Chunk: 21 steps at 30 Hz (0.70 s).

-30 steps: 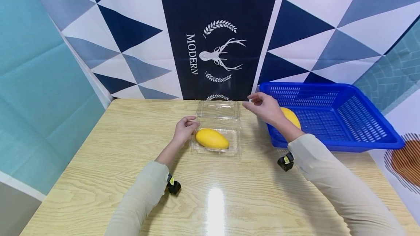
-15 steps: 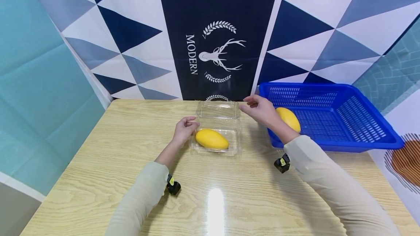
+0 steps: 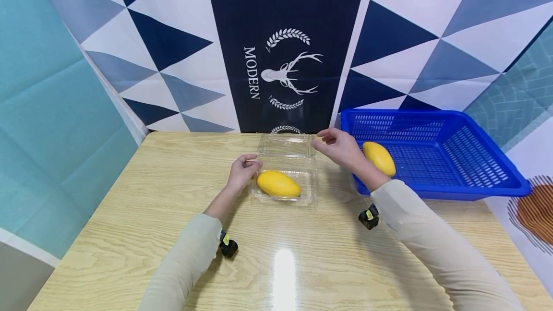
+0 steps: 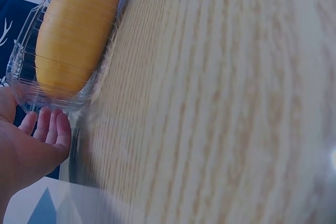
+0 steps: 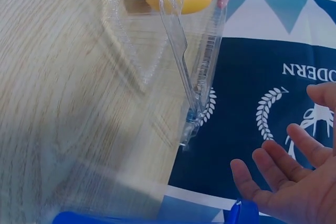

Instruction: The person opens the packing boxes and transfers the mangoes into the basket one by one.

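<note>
A clear plastic clamshell box (image 3: 308, 188) stands with its lid (image 3: 287, 145) raised at the back. One yellow mango (image 3: 278, 184) lies inside it, also seen through the ribbed wall as a mango (image 4: 79, 30) in the left wrist view. My left hand (image 3: 243, 172) holds the box's left end, thumb at the rim and fingers (image 4: 52, 127) against the end wall. My right hand (image 3: 339, 148) hovers at the lid's right edge, holding nothing. In the right wrist view its fingers (image 5: 270, 169) are loosely bent and spread, apart from the box.
A blue perforated basket (image 3: 471, 188) stands at the right, with a second mango (image 3: 379, 158) at its left end behind my right forearm. The wooden table (image 3: 173, 176) ends at a patterned cloth backdrop (image 3: 289, 23) just behind the box.
My right hand has moved slightly left, from the basket side to the lid's edge, uncovering more of the mango in the basket. The left hand, box and its mango stay put.
</note>
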Each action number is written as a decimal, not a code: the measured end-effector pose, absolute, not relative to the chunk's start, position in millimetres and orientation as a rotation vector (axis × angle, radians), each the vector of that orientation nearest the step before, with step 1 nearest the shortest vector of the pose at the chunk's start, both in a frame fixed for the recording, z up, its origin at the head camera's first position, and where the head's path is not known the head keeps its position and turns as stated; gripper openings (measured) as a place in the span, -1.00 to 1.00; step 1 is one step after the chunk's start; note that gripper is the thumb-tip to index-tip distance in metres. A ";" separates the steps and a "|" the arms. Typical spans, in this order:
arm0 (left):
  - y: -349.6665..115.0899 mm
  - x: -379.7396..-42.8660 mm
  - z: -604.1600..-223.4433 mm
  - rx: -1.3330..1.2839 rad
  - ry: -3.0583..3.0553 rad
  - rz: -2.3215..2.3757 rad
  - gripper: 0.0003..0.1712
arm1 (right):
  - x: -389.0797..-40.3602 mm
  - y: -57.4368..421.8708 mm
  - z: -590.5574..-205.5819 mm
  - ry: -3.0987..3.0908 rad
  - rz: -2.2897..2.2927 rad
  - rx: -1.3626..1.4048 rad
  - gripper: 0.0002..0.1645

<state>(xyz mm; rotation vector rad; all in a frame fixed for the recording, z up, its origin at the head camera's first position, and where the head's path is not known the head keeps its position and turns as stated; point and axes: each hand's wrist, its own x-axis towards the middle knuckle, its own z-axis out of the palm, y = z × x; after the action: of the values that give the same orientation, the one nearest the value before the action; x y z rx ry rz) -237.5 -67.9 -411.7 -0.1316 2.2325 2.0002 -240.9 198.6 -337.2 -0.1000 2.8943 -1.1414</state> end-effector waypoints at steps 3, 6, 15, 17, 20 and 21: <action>-67.7 -238.0 -412.6 -0.128 2.232 2.002 -0.50 | -240.8 197.8 -338.5 2.897 -1.142 -0.113 -0.41; -67.6 -237.7 -413.1 -0.122 2.234 2.000 -0.49 | -240.3 196.6 -339.9 2.896 -1.158 -0.131 -0.42; -67.9 -237.0 -412.0 -0.126 2.238 1.991 -0.51 | -238.5 190.9 -343.1 2.887 -1.177 -0.163 -0.47; -67.8 -237.0 -411.8 -0.126 2.239 1.990 -0.51 | -238.0 189.6 -343.6 2.884 -1.172 -0.160 -0.46; -67.6 -237.2 -411.8 -0.129 2.243 1.987 -0.51 | -237.7 188.0 -344.4 2.867 -1.172 -0.162 -0.44; -67.5 -237.2 -411.9 -0.130 2.244 1.987 -0.51 | -237.5 187.5 -344.6 2.863 -1.174 -0.162 -0.44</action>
<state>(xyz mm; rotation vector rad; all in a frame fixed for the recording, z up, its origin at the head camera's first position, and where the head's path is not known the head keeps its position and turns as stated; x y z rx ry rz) -237.2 -67.5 -411.9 -0.1300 2.2444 1.9867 -237.5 187.5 -344.6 -0.1617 2.8633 -1.1737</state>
